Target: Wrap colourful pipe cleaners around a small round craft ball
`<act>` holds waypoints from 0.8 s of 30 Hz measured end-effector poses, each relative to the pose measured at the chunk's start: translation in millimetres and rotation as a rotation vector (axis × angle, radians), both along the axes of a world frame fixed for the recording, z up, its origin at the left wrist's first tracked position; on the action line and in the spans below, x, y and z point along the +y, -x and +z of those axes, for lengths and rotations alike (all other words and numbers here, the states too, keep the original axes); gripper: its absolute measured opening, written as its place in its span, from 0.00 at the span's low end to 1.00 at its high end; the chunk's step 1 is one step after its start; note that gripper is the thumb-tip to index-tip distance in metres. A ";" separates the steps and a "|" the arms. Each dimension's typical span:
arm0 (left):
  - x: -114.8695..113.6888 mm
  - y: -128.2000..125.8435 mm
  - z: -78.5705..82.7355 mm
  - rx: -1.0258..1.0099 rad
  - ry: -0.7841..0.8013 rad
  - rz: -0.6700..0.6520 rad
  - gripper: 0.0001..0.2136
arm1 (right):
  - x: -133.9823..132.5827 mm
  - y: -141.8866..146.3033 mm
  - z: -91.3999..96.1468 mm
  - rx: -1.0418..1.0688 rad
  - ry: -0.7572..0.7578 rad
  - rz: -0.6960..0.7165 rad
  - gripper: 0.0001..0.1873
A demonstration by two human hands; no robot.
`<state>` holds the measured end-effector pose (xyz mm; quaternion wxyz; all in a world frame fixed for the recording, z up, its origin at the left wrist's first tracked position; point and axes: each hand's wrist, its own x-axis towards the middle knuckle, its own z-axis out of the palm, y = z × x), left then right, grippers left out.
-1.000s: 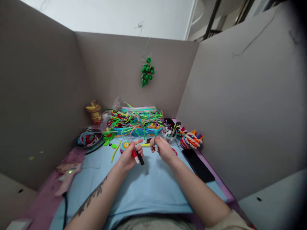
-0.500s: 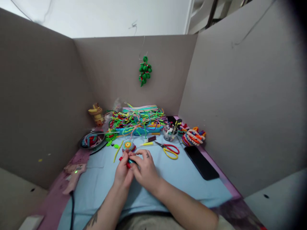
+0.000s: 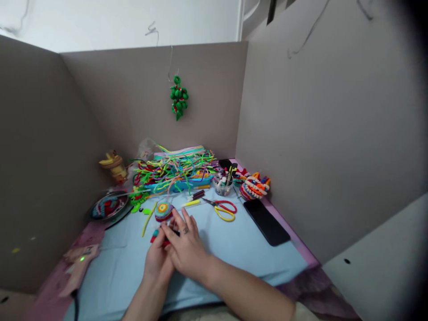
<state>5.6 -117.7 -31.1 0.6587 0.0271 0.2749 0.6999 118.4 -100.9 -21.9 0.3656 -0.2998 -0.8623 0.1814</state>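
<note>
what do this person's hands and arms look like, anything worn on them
The left forearm and right forearm are bare: no sleeves, gloves, watch or bracelet show. The right hand has a small dark tattoo mark on one finger. The left hand, partly hidden, shows no marking.

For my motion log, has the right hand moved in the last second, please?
Yes: the right hand drew back from the pen cup toward the person, left of the scissors.
</note>
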 end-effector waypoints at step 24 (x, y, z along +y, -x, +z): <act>54.6 70.0 25.3 0.637 -0.097 0.377 0.21 | 150.2 138.0 174.8 0.651 0.441 0.320 0.10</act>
